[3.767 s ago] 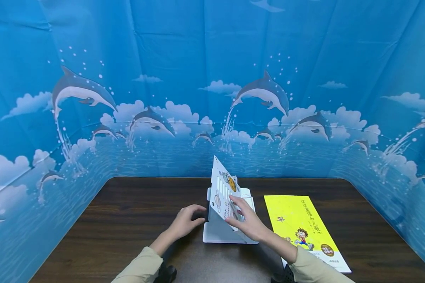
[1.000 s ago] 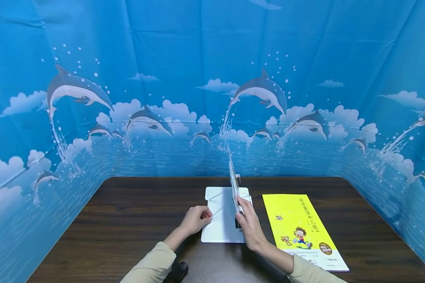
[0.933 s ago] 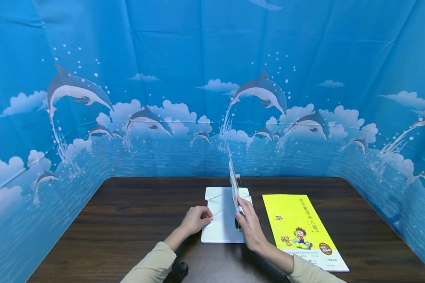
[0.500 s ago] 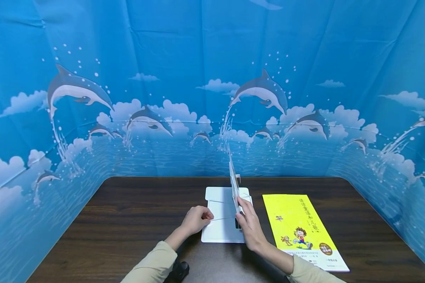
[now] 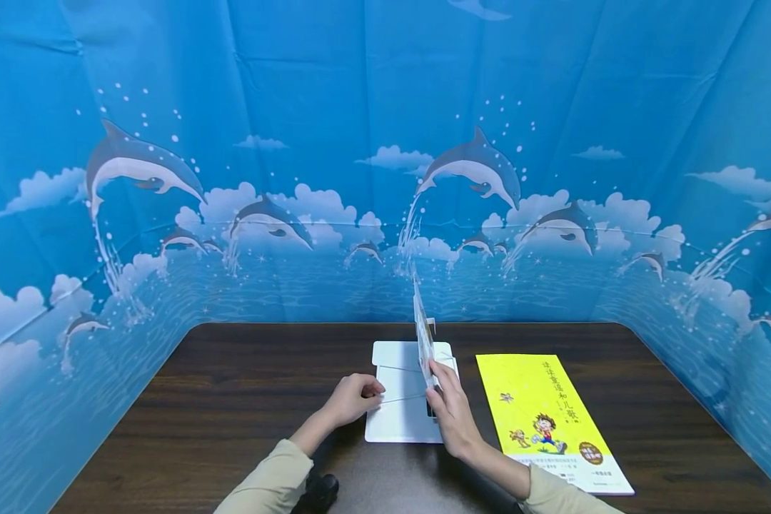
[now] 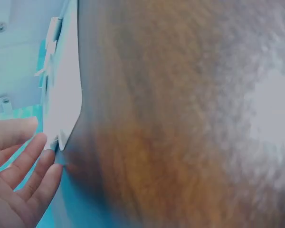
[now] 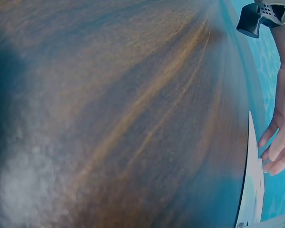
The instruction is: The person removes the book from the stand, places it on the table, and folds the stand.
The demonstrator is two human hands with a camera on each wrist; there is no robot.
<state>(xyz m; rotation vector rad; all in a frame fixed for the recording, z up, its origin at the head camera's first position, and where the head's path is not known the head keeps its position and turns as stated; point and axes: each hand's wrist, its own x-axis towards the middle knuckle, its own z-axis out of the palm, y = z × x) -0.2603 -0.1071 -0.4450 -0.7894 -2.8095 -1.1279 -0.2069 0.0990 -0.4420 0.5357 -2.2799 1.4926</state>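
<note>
A white book stand point(image 5: 398, 425) lies on the table, its base flat and its printed panel point(image 5: 422, 335) raised nearly upright, seen almost edge-on. Thin wire point(image 5: 403, 398) runs across the base. At the base's left edge my left hand point(image 5: 352, 400) has thumb and index finger together on the wire's end; its other fingers are loosely bent in the left wrist view, beside the white base point(image 6: 66, 80). My right hand point(image 5: 452, 407) holds the panel by its near right side, fingers along the face and thumb lower down. Part of its grip is hidden.
A yellow book point(image 5: 533, 400) with a cartoon child on its cover lies to the right of the stand. The dark wooden table point(image 5: 231, 378) is backed by a blue dolphin-print curtain point(image 5: 334, 143). A black wrist device point(image 5: 321, 491) shows beneath the left sleeve.
Since the first frame, the panel has been raised from leaning left to near upright, exposing the base. The wire at my left fingers has swung from slanting to nearly crosswise. The right hand stays put lately.
</note>
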